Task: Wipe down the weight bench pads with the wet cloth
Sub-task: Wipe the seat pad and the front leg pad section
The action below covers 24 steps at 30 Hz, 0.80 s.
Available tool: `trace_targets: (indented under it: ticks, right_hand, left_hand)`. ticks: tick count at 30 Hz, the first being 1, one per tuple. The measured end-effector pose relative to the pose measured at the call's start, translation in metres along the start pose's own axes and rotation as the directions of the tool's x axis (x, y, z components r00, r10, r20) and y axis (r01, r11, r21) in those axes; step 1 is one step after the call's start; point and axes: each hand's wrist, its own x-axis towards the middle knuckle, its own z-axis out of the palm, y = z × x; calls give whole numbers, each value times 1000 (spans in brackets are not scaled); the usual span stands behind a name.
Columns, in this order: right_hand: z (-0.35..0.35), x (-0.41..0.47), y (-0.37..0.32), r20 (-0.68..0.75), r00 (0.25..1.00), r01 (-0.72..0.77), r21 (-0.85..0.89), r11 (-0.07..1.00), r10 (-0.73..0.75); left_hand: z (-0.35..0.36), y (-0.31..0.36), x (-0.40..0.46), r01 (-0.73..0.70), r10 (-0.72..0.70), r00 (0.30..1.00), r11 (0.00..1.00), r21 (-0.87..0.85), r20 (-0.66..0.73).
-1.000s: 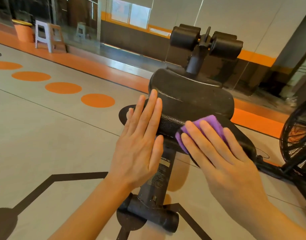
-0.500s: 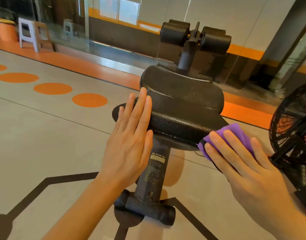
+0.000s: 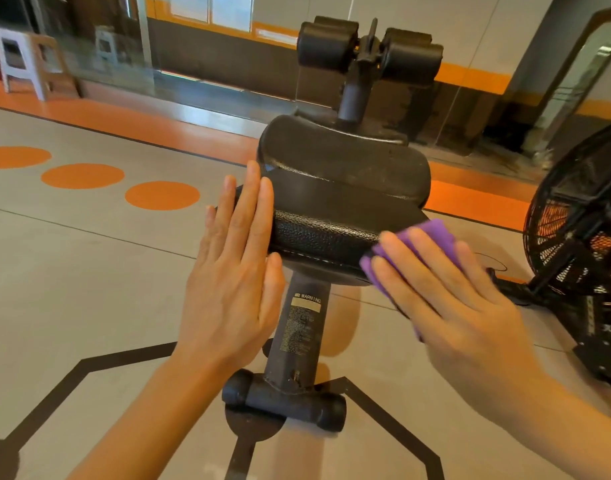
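Note:
The black weight bench pad (image 3: 335,202) stands in the middle of the view, its near end facing me, with two black foam rollers (image 3: 368,51) behind it. My left hand (image 3: 233,271) lies flat against the pad's near left side, fingers together and stretched out. My right hand (image 3: 446,299) presses a folded purple cloth (image 3: 432,237) onto the pad's near right corner. Most of the cloth is hidden under my fingers.
The bench's dark post with a warning label (image 3: 306,306) drops to a black crossbar foot (image 3: 285,398) on the grey floor. A black cage fan (image 3: 581,244) stands close at the right. A white stool (image 3: 22,57) sits far left by the glass wall.
My right hand slid the cloth from the pad's near middle out to its right corner, then a little back inward. My left hand stayed on the pad's left side.

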Motion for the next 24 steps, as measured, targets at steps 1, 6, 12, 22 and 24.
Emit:
trace_targets:
  ticks: [1,6,12,22,24]
  right_hand:
    - [0,19,-12,-41,999,7,31,1000,-6]
    - [6,33,-15,-36,998,48,97,994,-45]
    - [16,-9,2,-103,987,-105,157,982,122]
    - [40,-34,-26,-135,812,-252,797,549,569]
    - [35,-29,-31,33,652,-242,956,166,758]
  left_hand:
    - [1,0,0,3,-3,1000,1000,11,-2]
    - [3,6,1,35,-34,999,998,45,-25]
    - [13,47,8,-125,125,992,992,-7,-16]
    - [17,76,29,-232,220,964,970,72,148]
    - [14,82,37,-286,262,947,951,116,188]
